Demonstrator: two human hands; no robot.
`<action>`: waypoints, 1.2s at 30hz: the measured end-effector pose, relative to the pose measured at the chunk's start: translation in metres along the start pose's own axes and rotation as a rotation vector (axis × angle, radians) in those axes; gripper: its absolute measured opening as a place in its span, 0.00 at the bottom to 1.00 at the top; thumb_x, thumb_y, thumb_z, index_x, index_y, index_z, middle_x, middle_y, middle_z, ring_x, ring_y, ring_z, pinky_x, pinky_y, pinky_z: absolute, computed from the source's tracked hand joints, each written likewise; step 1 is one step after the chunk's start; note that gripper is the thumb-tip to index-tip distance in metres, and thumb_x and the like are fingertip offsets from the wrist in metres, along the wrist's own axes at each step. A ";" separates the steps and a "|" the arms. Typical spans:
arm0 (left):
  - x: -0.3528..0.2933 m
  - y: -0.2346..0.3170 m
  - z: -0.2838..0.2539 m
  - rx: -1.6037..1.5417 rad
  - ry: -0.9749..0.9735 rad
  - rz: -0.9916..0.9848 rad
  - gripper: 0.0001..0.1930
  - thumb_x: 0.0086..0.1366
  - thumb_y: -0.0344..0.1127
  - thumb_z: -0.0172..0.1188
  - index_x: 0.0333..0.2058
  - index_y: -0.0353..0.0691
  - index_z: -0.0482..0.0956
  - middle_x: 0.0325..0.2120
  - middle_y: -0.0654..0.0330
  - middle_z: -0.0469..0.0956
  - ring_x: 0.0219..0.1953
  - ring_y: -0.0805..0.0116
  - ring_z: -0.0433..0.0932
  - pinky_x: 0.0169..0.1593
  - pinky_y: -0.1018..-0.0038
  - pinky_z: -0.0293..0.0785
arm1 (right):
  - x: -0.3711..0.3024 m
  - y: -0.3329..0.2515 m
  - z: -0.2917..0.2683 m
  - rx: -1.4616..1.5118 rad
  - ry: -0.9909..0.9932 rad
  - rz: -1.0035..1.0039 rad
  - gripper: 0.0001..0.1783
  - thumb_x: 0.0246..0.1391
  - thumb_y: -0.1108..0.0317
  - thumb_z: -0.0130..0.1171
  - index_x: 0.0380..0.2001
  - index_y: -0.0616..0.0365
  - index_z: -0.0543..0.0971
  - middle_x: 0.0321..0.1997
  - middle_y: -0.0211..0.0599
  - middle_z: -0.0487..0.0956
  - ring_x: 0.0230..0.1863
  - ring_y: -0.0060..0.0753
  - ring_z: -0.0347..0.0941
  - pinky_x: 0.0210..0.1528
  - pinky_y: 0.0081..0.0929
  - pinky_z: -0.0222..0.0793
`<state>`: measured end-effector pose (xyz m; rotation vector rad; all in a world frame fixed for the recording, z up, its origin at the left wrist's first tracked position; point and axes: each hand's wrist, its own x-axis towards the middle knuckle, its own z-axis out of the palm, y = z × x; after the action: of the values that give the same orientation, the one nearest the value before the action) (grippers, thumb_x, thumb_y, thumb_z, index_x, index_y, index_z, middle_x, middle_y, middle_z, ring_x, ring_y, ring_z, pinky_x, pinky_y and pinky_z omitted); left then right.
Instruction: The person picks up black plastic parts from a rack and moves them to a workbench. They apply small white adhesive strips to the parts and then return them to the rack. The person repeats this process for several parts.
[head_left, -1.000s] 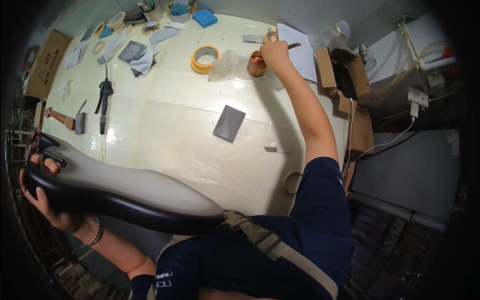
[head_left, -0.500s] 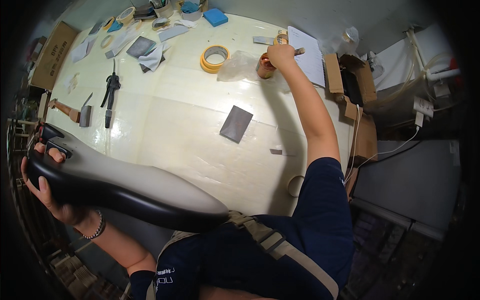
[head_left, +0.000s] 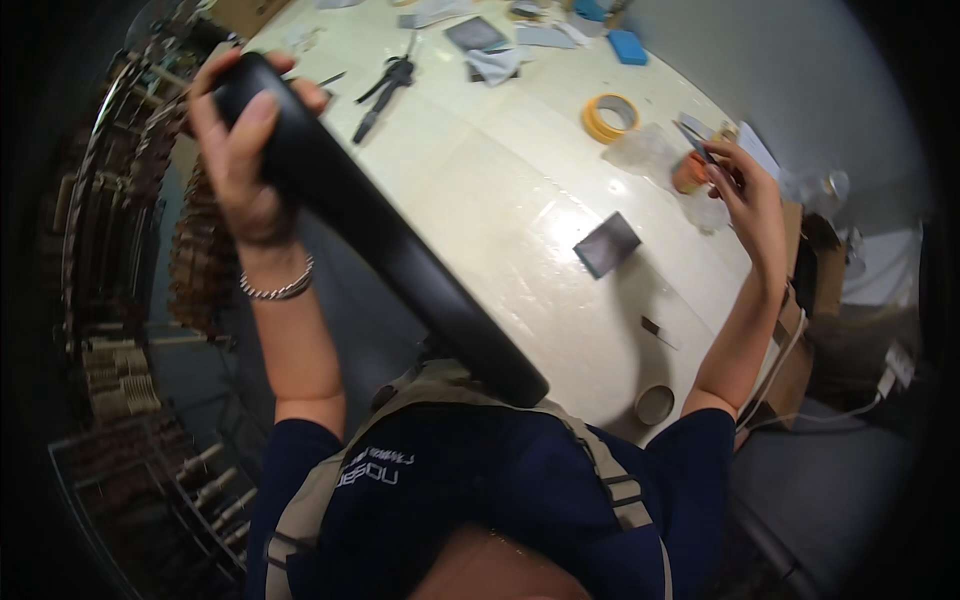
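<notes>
My left hand (head_left: pixel 240 150) grips the upper end of a long black glossy body (head_left: pixel 380 240), which runs down to my chest and lies over the near edge of the cream table (head_left: pixel 500 180). My right hand (head_left: pixel 745 195) is raised over the table's right side with a thin grey tool (head_left: pixel 692 140) pinched in its fingers. An orange cup-like thing (head_left: pixel 690 172) sits just under that hand, next to a crumpled clear plastic bag (head_left: pixel 648 152). A dark grey square sanding sheet (head_left: pixel 607 244) lies on the table between my hands.
A yellow tape roll (head_left: pixel 611 117), black pliers (head_left: pixel 385 82), grey sheets (head_left: pixel 473 34) and a blue block (head_left: pixel 630 46) lie at the far side. A small round lid (head_left: pixel 655 404) sits near the front edge. Brown racks (head_left: pixel 130 300) stand on the left, cardboard boxes (head_left: pixel 800 330) on the right.
The view has swung round. My left hand has lifted the black body's end up and forward. My right hand has drawn back from the orange cup, holding the thin tool.
</notes>
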<state>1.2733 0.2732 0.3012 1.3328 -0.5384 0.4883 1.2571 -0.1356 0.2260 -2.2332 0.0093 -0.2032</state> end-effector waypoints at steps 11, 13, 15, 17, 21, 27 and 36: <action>0.021 -0.015 -0.004 -0.027 -0.062 -0.050 0.21 0.59 0.33 0.51 0.50 0.36 0.59 0.39 0.48 0.69 0.33 0.63 0.76 0.29 0.76 0.76 | -0.023 -0.148 0.121 0.287 0.111 -0.758 0.23 0.39 0.85 0.58 0.38 0.47 0.82 0.30 0.31 0.76 0.29 0.28 0.70 0.30 0.23 0.68; 0.023 -0.018 -0.009 -0.030 -0.061 -0.053 0.21 0.60 0.33 0.51 0.50 0.36 0.58 0.39 0.48 0.69 0.33 0.63 0.76 0.30 0.76 0.76 | -0.014 -0.157 0.133 0.191 0.248 -0.871 0.26 0.34 0.84 0.58 0.37 0.41 0.83 0.29 0.28 0.75 0.27 0.29 0.68 0.29 0.23 0.67; 0.025 -0.021 -0.014 -0.040 -0.059 -0.057 0.21 0.60 0.33 0.50 0.50 0.36 0.59 0.40 0.48 0.69 0.33 0.63 0.76 0.30 0.76 0.76 | -0.008 -0.162 0.140 0.123 0.269 -0.913 0.23 0.36 0.83 0.60 0.36 0.45 0.83 0.29 0.28 0.76 0.30 0.28 0.68 0.30 0.23 0.67; 0.026 -0.023 -0.019 -0.057 -0.058 -0.059 0.20 0.60 0.33 0.50 0.50 0.36 0.59 0.40 0.48 0.69 0.33 0.63 0.76 0.31 0.76 0.76 | -0.002 -0.165 0.146 0.065 0.325 -0.962 0.23 0.34 0.83 0.61 0.36 0.45 0.83 0.29 0.27 0.76 0.30 0.28 0.68 0.30 0.22 0.66; 0.027 -0.025 -0.023 -0.050 -0.041 -0.062 0.20 0.60 0.33 0.50 0.50 0.36 0.59 0.40 0.48 0.69 0.33 0.63 0.76 0.32 0.75 0.76 | 0.005 -0.169 0.155 0.035 0.365 -1.003 0.24 0.34 0.84 0.59 0.36 0.45 0.83 0.28 0.27 0.76 0.30 0.28 0.67 0.30 0.22 0.66; 0.028 -0.025 -0.024 -0.043 -0.034 -0.055 0.21 0.60 0.33 0.50 0.50 0.35 0.59 0.40 0.48 0.69 0.33 0.63 0.76 0.33 0.74 0.76 | 0.010 -0.170 0.163 0.038 0.366 -1.016 0.23 0.35 0.83 0.59 0.36 0.45 0.83 0.28 0.27 0.76 0.30 0.28 0.67 0.30 0.22 0.66; 0.029 -0.024 -0.025 -0.035 -0.038 -0.042 0.21 0.59 0.33 0.50 0.50 0.35 0.59 0.40 0.47 0.69 0.33 0.62 0.77 0.33 0.73 0.76 | 0.018 -0.167 0.173 0.136 0.325 -1.010 0.22 0.36 0.79 0.58 0.34 0.40 0.83 0.25 0.23 0.74 0.24 0.27 0.66 0.26 0.23 0.62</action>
<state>1.3129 0.2942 0.2973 1.3195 -0.5470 0.4186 1.2897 0.1018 0.2532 -1.8608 -0.9303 -1.0622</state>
